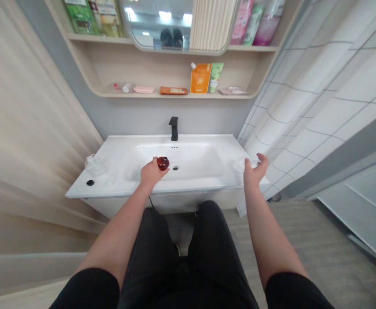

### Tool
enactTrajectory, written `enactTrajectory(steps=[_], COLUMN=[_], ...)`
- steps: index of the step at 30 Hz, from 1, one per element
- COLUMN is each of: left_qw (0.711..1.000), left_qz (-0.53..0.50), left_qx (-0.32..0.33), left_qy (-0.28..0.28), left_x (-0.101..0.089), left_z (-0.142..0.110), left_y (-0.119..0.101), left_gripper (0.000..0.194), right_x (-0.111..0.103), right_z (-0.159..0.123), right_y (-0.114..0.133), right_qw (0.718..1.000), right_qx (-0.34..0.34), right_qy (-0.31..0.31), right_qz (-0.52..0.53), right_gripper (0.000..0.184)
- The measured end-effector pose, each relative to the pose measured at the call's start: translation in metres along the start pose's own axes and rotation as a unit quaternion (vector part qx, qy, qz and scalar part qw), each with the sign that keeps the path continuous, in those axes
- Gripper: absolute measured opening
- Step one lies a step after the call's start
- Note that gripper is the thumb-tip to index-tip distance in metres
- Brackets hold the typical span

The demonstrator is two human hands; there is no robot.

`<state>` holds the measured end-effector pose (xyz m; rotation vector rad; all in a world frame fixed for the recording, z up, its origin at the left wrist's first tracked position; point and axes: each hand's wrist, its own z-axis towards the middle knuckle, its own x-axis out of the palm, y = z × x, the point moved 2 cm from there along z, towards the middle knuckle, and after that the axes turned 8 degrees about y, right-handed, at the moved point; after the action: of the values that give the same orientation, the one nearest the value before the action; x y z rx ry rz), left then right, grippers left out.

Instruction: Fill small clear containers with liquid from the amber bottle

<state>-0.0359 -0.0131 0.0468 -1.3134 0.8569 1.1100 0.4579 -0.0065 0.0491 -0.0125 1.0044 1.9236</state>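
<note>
My left hand point(152, 173) is closed around a small round amber-brown glass bottle point(162, 163) with an open neck, held over the sink basin point(197, 165). Over the counter's right end, my right hand point(255, 169) has its thumb and fingers apart. Close beside it is a clear, see-through item point(238, 165) whose kind I cannot make out. Whether the fingers touch it is unclear. On the counter's left end lie a small black cap-like piece point(90, 183) and a clear plastic item point(93, 165).
A black faucet point(174, 128) stands behind the basin. Above, a shelf point(162, 96) holds an orange pouch point(201, 78), a green tube point(216, 77) and several small packs. Curtains hang at the left point(30, 128) and right point(291, 94). A mirror point(162, 25) is overhead.
</note>
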Motion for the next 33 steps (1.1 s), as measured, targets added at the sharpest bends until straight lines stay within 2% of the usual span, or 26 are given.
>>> enactTrajectory(steps=[1,2,4,5,8,11,14,16,18,23,25,27,30,32,33], left_qw=[1.000,1.000,1.000,1.000,0.998,0.989,0.973,0.965,0.961,0.960,0.958,0.956,0.959,0.963,0.963], left_qz=[-0.004,-0.009,-0.020,-0.026,-0.056,-0.106,-0.148,-0.163,-0.172,-0.186,-0.198,-0.209,-0.215,-0.215,-0.216], left_qx=[0.001,0.002,0.005,0.008,0.034,0.094,0.169,0.204,0.217,0.206,0.206,0.207,0.178,0.113,0.056], left_qy=[-0.002,-0.005,-0.007,-0.008,-0.010,-0.031,-0.042,-0.031,-0.011,0.028,0.034,0.017,-0.056,-0.114,-0.152], left_x=[0.000,0.000,0.001,0.002,0.006,0.010,0.010,0.010,0.011,0.011,0.008,0.000,-0.021,-0.038,-0.048], left_z=[0.000,0.000,0.000,0.001,0.004,0.006,0.006,0.004,0.003,0.001,-0.001,-0.003,-0.013,-0.025,-0.032], left_y=[0.000,0.000,0.002,0.003,0.007,0.010,0.009,0.009,0.009,0.008,0.006,0.008,0.030,0.066,0.091], left_gripper=[0.079,0.082,0.085,0.085,0.085,0.080,0.074,0.074,0.077,0.089,0.087,0.074,0.043,0.039,0.042], right_x=[0.007,0.019,0.054,0.075,0.141,0.194,0.221,0.226,0.224,0.214,0.211,0.208,0.205,0.205,0.205], right_z=[-0.006,-0.013,-0.030,-0.041,-0.075,-0.103,-0.120,-0.124,-0.125,-0.121,-0.118,-0.115,-0.112,-0.111,-0.111], right_y=[0.018,0.038,0.080,0.101,0.149,0.177,0.191,0.193,0.191,0.189,0.189,0.188,0.186,0.186,0.185], right_qw=[0.999,0.998,0.978,0.956,0.871,0.804,0.766,0.761,0.774,0.820,0.835,0.851,0.864,0.861,0.857], right_qx=[-0.016,-0.045,-0.098,-0.112,-0.081,-0.028,-0.038,-0.054,-0.059,-0.032,-0.003,0.040,0.098,0.115,0.119], right_qy=[-0.029,0.009,0.157,0.241,0.441,0.535,0.546,0.537,0.524,0.493,0.474,0.446,0.408,0.399,0.397], right_qz=[0.020,0.043,0.096,0.126,0.200,0.258,0.337,0.361,0.351,0.288,0.281,0.276,0.277,0.294,0.305], right_gripper=[0.045,0.037,0.023,0.022,0.045,0.088,0.115,0.123,0.117,0.084,0.078,0.074,0.069,0.068,0.068])
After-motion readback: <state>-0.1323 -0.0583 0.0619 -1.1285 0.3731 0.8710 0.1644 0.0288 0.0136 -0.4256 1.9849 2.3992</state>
